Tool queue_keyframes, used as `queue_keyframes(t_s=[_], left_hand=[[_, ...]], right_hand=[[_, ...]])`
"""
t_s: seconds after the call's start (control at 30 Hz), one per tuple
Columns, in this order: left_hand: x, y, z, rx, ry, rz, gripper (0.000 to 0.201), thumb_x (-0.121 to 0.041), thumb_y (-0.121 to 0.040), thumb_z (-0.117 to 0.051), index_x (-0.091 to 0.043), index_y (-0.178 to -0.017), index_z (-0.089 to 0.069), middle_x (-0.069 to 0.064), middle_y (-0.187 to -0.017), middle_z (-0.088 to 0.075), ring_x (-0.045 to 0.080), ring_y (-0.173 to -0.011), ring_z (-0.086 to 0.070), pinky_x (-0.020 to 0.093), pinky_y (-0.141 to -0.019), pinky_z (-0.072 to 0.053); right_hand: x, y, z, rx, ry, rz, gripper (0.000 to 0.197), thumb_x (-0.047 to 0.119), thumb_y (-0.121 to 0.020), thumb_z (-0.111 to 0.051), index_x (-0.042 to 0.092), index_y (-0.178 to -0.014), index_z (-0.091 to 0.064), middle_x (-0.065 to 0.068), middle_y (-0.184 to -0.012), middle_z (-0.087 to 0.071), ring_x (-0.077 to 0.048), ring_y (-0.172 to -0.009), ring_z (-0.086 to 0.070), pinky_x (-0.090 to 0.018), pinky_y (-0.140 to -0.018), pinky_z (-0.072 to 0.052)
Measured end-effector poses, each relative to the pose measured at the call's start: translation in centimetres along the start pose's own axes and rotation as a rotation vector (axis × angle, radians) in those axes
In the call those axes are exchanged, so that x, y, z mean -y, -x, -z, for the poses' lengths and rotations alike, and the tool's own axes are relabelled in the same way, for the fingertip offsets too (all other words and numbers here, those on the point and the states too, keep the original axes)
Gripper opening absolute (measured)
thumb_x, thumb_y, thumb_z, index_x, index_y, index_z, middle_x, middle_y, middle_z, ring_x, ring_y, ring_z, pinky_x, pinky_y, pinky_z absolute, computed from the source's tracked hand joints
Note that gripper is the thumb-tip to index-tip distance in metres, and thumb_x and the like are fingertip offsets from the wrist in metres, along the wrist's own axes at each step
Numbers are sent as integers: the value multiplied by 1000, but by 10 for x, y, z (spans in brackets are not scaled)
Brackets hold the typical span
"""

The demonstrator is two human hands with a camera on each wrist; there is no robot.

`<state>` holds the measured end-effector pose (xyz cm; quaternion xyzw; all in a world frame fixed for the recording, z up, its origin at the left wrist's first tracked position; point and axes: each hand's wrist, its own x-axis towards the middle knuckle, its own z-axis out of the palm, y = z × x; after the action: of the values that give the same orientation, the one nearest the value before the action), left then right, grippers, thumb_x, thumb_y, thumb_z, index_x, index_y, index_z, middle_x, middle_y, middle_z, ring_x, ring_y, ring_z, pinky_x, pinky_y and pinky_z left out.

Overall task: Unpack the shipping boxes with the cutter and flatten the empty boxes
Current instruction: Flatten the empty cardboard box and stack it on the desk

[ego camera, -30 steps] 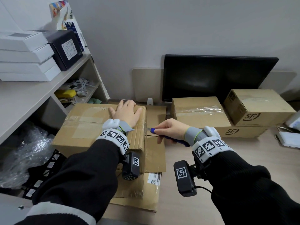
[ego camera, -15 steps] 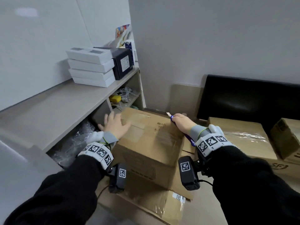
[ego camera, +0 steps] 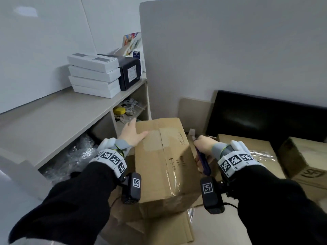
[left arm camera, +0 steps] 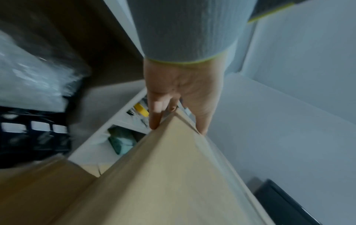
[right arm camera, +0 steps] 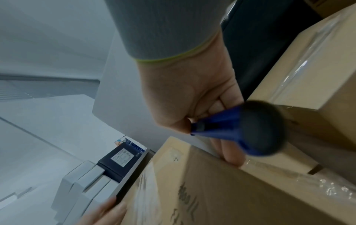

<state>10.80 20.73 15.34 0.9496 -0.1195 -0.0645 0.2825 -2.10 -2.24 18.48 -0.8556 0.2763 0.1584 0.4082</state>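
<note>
A taped brown cardboard box (ego camera: 164,161) sits in the middle, lengthwise away from me and tilted, on flattened cardboard (ego camera: 159,230). My left hand (ego camera: 132,135) clasps its far left corner, thumb on top and fingers down the left side; the left wrist view shows the left hand (left arm camera: 181,94) straddling the box (left arm camera: 173,175) edge. My right hand (ego camera: 203,145) grips the blue cutter (ego camera: 203,163) and rests against the box's far right side. In the right wrist view my right hand (right arm camera: 192,99) wraps the cutter (right arm camera: 231,129), lower fingers touching the box (right arm camera: 231,190). The blade is not plainly visible.
Two more sealed boxes (ego camera: 247,149) (ego camera: 304,156) stand to the right before a black monitor (ego camera: 265,117). On the left, a shelf unit (ego camera: 62,117) carries stacked white boxes (ego camera: 93,76) and a black box (ego camera: 129,73). Bubble wrap (ego camera: 70,160) fills the space beneath it.
The box has been swung round from lying sideways to lengthwise. My left hand went from flat on its top to its far left corner. My right hand with the cutter moved to the right side.
</note>
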Motion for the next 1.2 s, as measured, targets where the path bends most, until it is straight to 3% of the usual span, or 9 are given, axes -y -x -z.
queue_keyframes(t_s=[0.07, 0.13, 0.27, 0.4, 0.6, 0.77, 0.97, 1.07, 1.2], left_hand=[[-24, -5, -6, 84, -70, -81, 99, -50, -84, -65, -15, -154, -4, 14, -159, -8, 27, -145, -19, 37, -115, -23], [-33, -9, -11, 160, -175, -24, 118, -61, -75, -69, -15, -153, 7, 15, -159, -1, 30, -145, -20, 40, -114, -25], [-22, -15, -22, 242, -199, 213, 149, -79, -51, -71, -10, -148, 18, 19, -147, -36, 36, -129, -43, 42, -108, -36], [-28, -7, -20, 220, -142, 128, 136, -66, -65, -74, -12, -149, 19, 17, -145, -40, 33, -127, -46, 36, -103, -38], [-43, -9, 16, 175, -51, -134, 139, -56, -65, -80, -18, -147, 25, 14, -154, -27, 30, -135, -39, 41, -111, -34], [-68, -17, 54, 98, 30, -365, 131, -32, -70, -84, -15, -150, 18, 8, -161, -2, 25, -148, -7, 41, -119, -15], [-98, -21, 38, 0, 182, 40, 121, -80, -65, -60, -15, -152, -8, 14, -155, -12, 34, -141, -22, 49, -114, -23], [-98, -25, 19, -86, 205, 237, 131, -102, -42, -37, -20, -143, -20, 10, -149, -23, 37, -136, -29, 55, -110, -23], [-103, -30, -3, -31, 171, 285, 115, -88, -61, -50, -14, -143, -18, 14, -150, -21, 37, -137, -25, 51, -110, -22]], right_hand=[[-9, 2, 5, -27, -99, -34, 26, 13, -100, -34, 4, -79, -47, -15, -67, -58, -24, -46, -59, -27, -39, -51], [-18, 0, 9, -53, -227, -52, 20, 11, -100, -29, -2, -98, -43, -24, -75, -64, -31, -48, -64, -42, -50, -57], [-22, 0, 9, -43, -406, -32, 18, 18, -102, -26, 9, -115, -35, -27, -109, -63, -37, -70, -66, -47, -70, -55], [-18, -8, -3, -94, -148, 69, 27, 25, -99, -31, 8, -117, -43, -17, -110, -59, -32, -96, -59, -45, -90, -50], [4, -1, 14, -389, -156, 162, 29, 27, -100, -29, 6, -113, -44, -20, -111, -58, -35, -96, -58, -38, -84, -47], [28, 16, 26, -527, -313, 240, 26, 26, -102, -27, 5, -113, -36, -17, -105, -54, -34, -90, -54, -33, -70, -41], [18, 22, -7, -296, -276, 299, 20, 29, -100, -29, 10, -101, -33, -16, -89, -58, -32, -77, -61, -46, -61, -54], [3, 20, -5, -309, -221, 329, 23, 32, -100, -32, 11, -104, -39, -11, -87, -59, -34, -85, -62, -53, -81, -52], [-11, 18, 19, -494, -288, 381, 17, 26, -100, -34, 13, -103, -45, -7, -73, -61, -24, -65, -61, -46, -73, -54]])
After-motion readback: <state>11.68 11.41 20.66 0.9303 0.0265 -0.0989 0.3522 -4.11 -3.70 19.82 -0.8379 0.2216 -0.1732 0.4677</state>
